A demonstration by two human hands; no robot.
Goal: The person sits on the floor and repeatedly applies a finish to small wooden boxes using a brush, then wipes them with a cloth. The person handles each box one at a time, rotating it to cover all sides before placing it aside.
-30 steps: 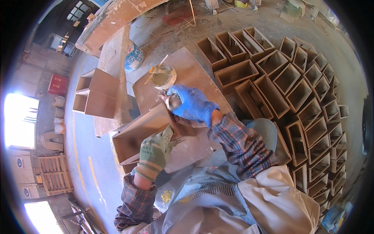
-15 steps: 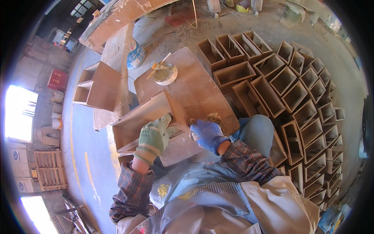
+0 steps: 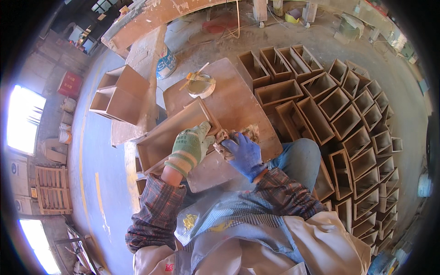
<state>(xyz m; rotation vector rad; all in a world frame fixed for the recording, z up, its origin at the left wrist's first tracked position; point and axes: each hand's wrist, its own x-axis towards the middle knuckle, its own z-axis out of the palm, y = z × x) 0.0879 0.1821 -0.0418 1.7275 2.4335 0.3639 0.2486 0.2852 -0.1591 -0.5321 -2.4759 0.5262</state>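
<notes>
A brown, flat-topped wooden table (image 3: pixel 245 98) bears part of an open, rectangular brown wooden box (image 3: pixel 172 129), opening upward, long axis running lower left to upper right. The green-gloved left hand (image 3: pixel 191 144) grips its right end; the blue-gloved right hand (image 3: pixel 245 156) clutches a crumpled brownish rag (image 3: pixel 222 136). A round whitish tub (image 3: pixel 207 93) holds pale paste.

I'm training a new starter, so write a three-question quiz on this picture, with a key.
1. What colour is the glove on the right grip?
a) green
b) blue
c) red
2. True or false: the round tub stands on the flat board.
3. Fill the gap: the left grip touches an open wooden ____.

Key:
1. b
2. True
3. box
</notes>
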